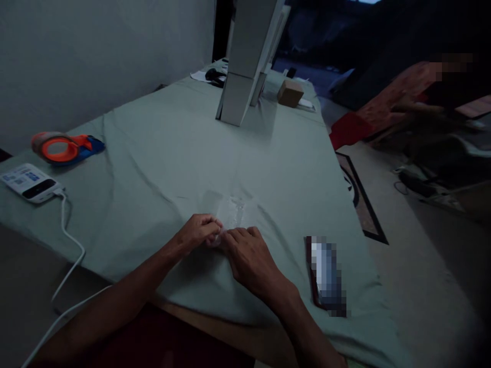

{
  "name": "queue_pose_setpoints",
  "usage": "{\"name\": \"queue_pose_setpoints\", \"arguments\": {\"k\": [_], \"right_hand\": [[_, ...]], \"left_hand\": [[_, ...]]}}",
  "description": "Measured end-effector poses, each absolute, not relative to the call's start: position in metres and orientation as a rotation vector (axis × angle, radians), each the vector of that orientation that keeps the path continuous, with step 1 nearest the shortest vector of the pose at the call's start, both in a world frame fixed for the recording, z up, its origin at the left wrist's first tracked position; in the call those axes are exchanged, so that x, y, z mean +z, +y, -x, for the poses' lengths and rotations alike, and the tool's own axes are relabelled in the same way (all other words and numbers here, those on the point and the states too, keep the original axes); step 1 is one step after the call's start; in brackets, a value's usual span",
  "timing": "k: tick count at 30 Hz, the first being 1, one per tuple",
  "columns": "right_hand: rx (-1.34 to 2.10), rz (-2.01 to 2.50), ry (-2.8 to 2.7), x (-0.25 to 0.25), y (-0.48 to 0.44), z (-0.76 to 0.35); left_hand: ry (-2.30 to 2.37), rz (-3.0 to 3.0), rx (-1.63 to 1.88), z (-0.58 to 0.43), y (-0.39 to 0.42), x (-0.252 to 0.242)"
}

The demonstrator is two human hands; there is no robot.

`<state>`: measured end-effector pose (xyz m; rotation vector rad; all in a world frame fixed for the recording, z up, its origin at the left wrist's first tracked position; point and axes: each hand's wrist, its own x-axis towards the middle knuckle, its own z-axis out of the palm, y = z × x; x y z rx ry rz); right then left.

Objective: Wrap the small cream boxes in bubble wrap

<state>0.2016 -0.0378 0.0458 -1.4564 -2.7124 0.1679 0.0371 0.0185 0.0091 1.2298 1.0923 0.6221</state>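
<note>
Near the front edge of the cloth-covered table, a clear plastic bag (pixel 237 208) lies partly flat, with a shiny crinkled strip down its middle. My left hand (pixel 199 230) is closed, its fingers pinching the near edge of the plastic. Right beside it, my right hand (pixel 247 250) has its fingers curled down on the same edge, back of the hand upward. The two hands almost touch. Whether anything sits inside the plastic is too dim to make out.
An orange and blue tape dispenser (pixel 61 148) and a white device (pixel 30 181) with a cable stand at left. A phone (pixel 326 276) lies at right. Farther back are a tall white panel (pixel 245 66) and a brown box (pixel 290 93). A person (pixel 406 97) sits beyond the table's right edge.
</note>
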Motion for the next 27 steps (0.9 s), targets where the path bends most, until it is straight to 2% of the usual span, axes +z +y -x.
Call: {"name": "queue_pose_setpoints", "arguments": {"k": [5, 8, 12, 17, 27], "right_hand": [[0.241, 1.425, -2.378, 0.038, -0.054, -0.221], [0.232, 1.633, -1.935, 0.022, -0.067, -0.240], [0.456, 1.919, -1.594, 0.002, -0.081, -0.255], [0.656, 2.017, -1.480, -0.008, -0.074, -0.243], [0.478, 2.046, -1.539, -0.012, -0.045, -0.216]], "left_hand": [[1.038, -1.846, 0.593, -0.035, 0.011, 0.014], [1.091, -2.181, 0.544, -0.039, 0.003, 0.011], [1.130, -2.366, 0.498, -0.044, -0.003, 0.006], [1.096, -2.430, 0.612, -0.044, -0.001, 0.003], [1.096, -2.478, 0.506, -0.049, -0.006, 0.008]]}}
